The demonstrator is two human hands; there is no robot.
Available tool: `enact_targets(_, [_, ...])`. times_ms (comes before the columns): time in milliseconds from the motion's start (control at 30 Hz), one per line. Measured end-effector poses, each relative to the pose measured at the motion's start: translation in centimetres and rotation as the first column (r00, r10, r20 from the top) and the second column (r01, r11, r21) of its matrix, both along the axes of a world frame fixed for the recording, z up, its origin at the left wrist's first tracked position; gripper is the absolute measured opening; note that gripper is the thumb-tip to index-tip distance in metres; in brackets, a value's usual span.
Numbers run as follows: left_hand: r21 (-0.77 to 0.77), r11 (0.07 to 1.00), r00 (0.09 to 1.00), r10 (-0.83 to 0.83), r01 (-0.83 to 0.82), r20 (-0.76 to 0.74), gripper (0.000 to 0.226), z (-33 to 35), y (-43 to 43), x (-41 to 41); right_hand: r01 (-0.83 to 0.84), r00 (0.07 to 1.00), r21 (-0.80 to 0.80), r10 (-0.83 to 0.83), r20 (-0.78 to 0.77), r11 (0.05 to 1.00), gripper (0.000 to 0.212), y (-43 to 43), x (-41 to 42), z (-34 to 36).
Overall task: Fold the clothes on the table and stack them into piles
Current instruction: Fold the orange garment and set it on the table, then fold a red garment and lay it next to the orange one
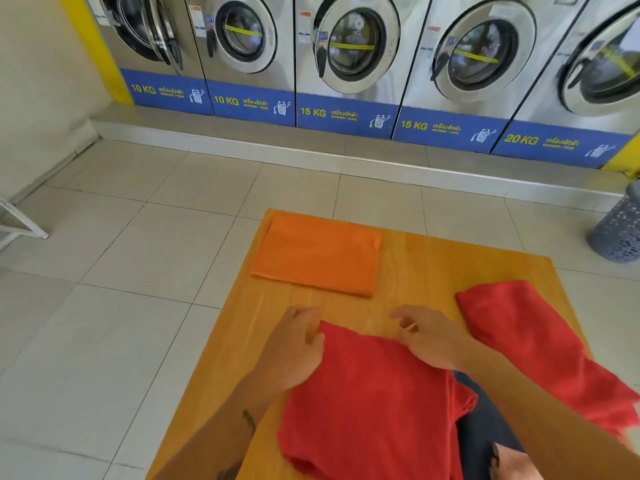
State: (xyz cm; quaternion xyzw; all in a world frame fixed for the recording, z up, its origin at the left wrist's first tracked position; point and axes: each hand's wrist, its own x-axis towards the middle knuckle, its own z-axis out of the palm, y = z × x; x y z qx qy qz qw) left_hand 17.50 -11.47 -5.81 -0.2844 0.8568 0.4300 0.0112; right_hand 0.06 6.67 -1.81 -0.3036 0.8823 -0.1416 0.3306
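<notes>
A red garment (370, 403) lies partly folded on the near part of the wooden table (415, 265). My left hand (294, 348) rests on its upper left corner, fingers curled at the cloth's edge. My right hand (429, 337) lies flat on its upper right edge, fingers spread. A folded orange cloth (317, 254) sits flat at the table's far left. A second red garment (533, 337) lies loosely bunched at the right, partly under my right forearm.
A row of front-loading washing machines (349, 57) lines the far wall behind a raised step. A grey perforated laundry basket (620, 230) stands on the tiled floor at right. A white frame (20, 223) is at the left edge.
</notes>
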Motion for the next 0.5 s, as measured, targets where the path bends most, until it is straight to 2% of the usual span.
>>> enact_targets(133, [0.149, 0.988, 0.995, 0.023, -0.038, 0.095, 0.069, 0.6, 4.7, 1.4, -0.107, 0.992, 0.036, 0.109, -0.058, 0.994, 0.070, 3.7, 3.6, 0.3])
enact_targets(200, [0.327, 0.935, 0.988, 0.108, -0.138, 0.110, 0.080, 1.4, 5.4, 1.6, -0.134, 0.988, 0.005, 0.134, -0.075, 0.991, 0.072, 4.3, 4.7, 0.3])
enact_targets(267, [0.407, 0.892, 0.980, 0.170, -0.199, 0.107, 0.090, 2.2, 5.5, 2.3, -0.140, 0.985, -0.038, 0.135, -0.103, 0.989, 0.069, 4.8, 5.7, 0.3])
enact_targets(400, [0.479, 0.826, 0.939, 0.345, -0.296, -0.015, 0.090, 3.4, 6.5, 4.5, -0.151, 0.980, -0.109, 0.134, -0.145, 0.983, 0.069, 5.7, 7.2, 0.9])
enact_targets(500, [0.545, 0.777, 0.904, 0.421, -0.315, -0.078, 0.084, 3.8, 8.0, 6.4, -0.091, 0.996, -0.134, 0.092, -0.002, 0.987, 0.070, 5.9, 7.8, 1.8])
